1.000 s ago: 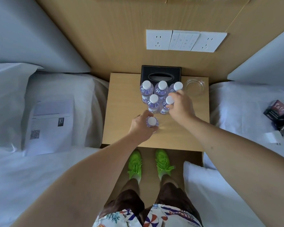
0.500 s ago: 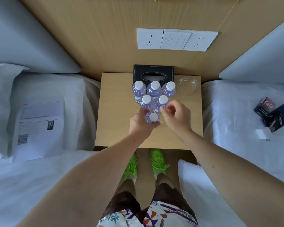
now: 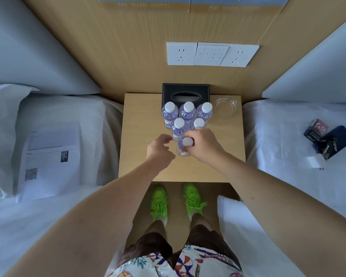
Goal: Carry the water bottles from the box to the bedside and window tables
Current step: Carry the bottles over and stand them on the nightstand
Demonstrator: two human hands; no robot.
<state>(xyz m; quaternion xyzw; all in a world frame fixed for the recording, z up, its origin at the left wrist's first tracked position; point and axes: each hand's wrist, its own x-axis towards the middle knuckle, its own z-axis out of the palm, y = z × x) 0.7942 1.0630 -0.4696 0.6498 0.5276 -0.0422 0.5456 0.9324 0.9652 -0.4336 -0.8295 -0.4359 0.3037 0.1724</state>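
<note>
Front bottle (image 3: 185,145) passed from left hand (image 3: 160,149) to right hand (image 3: 205,145).

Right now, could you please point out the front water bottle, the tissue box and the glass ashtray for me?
front water bottle (image 3: 187,141), head view, on its white cap
tissue box (image 3: 166,92), head view, on its black top, left of the slot
glass ashtray (image 3: 226,107), head view, on its clear base

Single head cam, wide-angle, looks steeply down at bedside table (image 3: 144,136) from close overhead.
</note>
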